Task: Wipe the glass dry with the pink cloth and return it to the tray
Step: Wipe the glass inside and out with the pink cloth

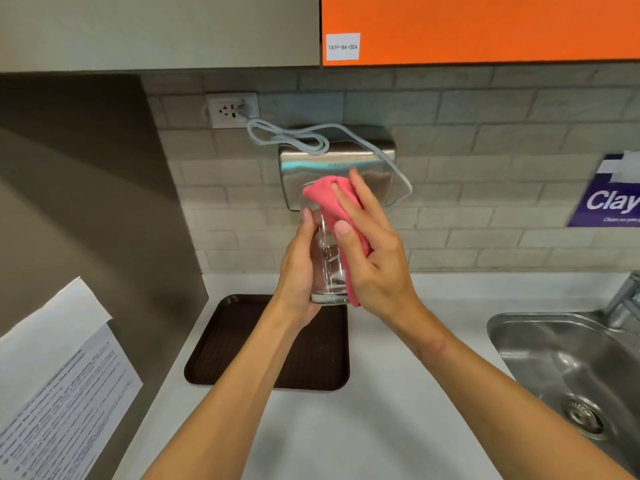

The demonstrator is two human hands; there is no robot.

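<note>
A clear drinking glass (327, 271) is held up in the air above the far edge of the dark brown tray (235, 344). My left hand (298, 268) grips the glass from its left side, fingers curled round it. My right hand (370, 251) holds the pink cloth (329, 199) against the glass's right side and rim, with the thumb pressing the cloth on the front. The cloth drapes over the rim and hangs down to the glass's base. Nothing stands on the tray.
White counter (346, 427) runs below. A steel sink (561, 358) with a tap (623, 299) lies at the right. A steel wall unit (346, 161) with a white cord hangs behind the glass. Paper sheets (59, 382) hang on the left wall.
</note>
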